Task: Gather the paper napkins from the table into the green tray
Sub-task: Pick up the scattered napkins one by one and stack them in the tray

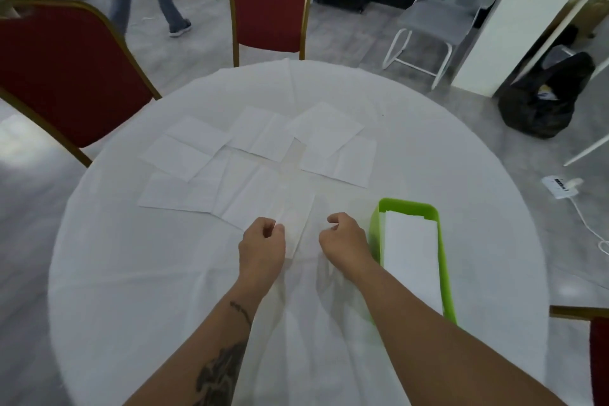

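Pinching folded napkin (291,227) edge: left hand (262,242) | right hand (342,237) curled empty, beside green tray (374,231)

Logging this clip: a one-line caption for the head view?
Left hand pinches a folded napkin on the white-clothed round table; right hand curled beside the green tray.

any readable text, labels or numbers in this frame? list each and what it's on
None legible.
White power strip on the floor: dark marking, too blurred to read.
Black plastic bag by the wall: something with a yellow-blue patch inside, too small to read.
White paper napkins, lime-green plastic tray, white tablecloth: no print visible.
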### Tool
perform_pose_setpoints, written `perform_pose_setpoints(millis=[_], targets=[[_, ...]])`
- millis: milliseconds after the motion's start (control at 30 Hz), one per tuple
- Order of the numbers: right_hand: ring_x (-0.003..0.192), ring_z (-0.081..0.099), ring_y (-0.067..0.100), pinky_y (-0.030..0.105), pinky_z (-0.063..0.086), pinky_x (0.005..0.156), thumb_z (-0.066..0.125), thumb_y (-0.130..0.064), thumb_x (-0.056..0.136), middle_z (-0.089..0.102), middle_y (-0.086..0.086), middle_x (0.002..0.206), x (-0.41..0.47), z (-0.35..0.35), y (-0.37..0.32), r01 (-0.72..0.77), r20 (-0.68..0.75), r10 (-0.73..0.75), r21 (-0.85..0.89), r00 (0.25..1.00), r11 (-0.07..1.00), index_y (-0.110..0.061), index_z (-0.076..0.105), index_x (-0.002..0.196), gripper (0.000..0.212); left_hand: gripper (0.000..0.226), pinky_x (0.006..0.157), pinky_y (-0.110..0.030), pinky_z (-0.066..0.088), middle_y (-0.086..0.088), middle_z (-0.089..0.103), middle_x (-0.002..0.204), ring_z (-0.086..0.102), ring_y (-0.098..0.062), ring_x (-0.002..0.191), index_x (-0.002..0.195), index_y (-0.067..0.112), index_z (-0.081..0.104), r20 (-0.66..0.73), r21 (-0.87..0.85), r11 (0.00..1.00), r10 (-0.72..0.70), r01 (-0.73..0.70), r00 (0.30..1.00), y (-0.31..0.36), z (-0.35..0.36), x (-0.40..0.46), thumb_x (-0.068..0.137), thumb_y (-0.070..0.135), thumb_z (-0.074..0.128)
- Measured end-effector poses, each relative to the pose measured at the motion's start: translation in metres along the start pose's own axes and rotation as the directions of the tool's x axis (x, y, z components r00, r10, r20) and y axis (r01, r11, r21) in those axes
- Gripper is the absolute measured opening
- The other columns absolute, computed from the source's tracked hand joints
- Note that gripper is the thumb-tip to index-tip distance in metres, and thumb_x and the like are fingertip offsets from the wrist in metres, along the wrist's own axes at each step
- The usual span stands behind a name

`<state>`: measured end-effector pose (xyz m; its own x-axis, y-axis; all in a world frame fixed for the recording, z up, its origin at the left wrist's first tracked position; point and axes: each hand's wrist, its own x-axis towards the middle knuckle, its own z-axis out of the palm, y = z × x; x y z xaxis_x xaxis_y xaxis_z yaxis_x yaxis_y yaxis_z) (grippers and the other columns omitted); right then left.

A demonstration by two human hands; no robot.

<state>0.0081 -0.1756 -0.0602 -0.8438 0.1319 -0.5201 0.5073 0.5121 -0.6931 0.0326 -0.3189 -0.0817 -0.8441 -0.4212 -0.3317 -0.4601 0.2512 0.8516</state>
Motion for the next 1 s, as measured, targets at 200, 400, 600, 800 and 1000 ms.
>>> perform_pose_setpoints(millis=[200,400,600,800,1000], targets=[[0.087,0.066,0.04,0.037,0.05,0.065,0.048,-0.007,0.074,0.064,0.023,0.121,-0.009,0.023,-0.001,-0.058,-0.043,0.064,0.134,0.997,0.989,0.005,0.057,0.123,0.051,0.038,0.08,-0.035,0.041,-0.004,0.046,0.117,0.048,-0.025,0.1,0.117,0.021,0.047,-0.147,0.385,0.919,0.154,-0.087,0.977,-0.023,-0.025,-0.008,0.08,0.015,0.054],[0.108,0.059,0.043,0.056,0.053,0.083,0.046,-0.006,0.072,0.061,0.023,0.125,-0.014,0.032,-0.004,-0.06,-0.077,0.069,0.116,0.995,0.991,0.004,0.055,0.125,0.054,0.037,0.088,-0.035,0.033,0.004,0.049,0.115,0.044,-0.021,0.109,0.116,0.029,0.054,0.223,0.66,0.638,0.338,-0.397,0.914,-0.032,-0.018,-0.005,0.082,0.043,0.057],[0.08,0.063,0.02,0.031,0.047,0.064,0.046,-0.008,0.072,0.067,0.018,0.109,-0.007,0.03,0.006,-0.089,-0.01,0.092,0.17,0.996,0.981,-0.005,0.061,0.122,0.053,0.022,0.08,-0.033,0.033,0.003,0.043,0.106,0.039,-0.021,0.097,0.099,0.028,0.054,0.178,0.73,0.579,0.351,-0.363,0.919,-0.036,-0.002,-0.005,0.083,0.042,0.054],[0.08,0.065,0.026,0.037,0.053,0.068,0.047,-0.008,0.072,0.067,0.002,0.092,-0.005,0.029,0.009,-0.094,0.004,0.095,0.218,0.995,0.971,-0.015,0.066,0.095,0.031,0.009,0.077,-0.034,0.034,0.006,0.042,0.095,0.04,-0.018,0.091,0.084,0.028,0.056,0.106,0.674,0.663,0.352,-0.327,0.93,-0.037,0.002,-0.005,0.082,0.035,0.051],[0.063,0.054,0.028,0.044,0.052,0.066,0.059,-0.017,0.074,0.057,0.009,0.06,0.001,0.028,0.005,-0.144,0.005,0.154,0.393,0.988,0.908,-0.014,0.059,0.058,0.016,0.004,0.079,-0.031,0.026,0.012,0.046,0.092,0.038,-0.009,0.089,0.077,0.033,0.058,0.165,0.516,0.752,0.382,-0.41,0.909,-0.03,0.004,-0.015,0.08,0.035,0.06]])
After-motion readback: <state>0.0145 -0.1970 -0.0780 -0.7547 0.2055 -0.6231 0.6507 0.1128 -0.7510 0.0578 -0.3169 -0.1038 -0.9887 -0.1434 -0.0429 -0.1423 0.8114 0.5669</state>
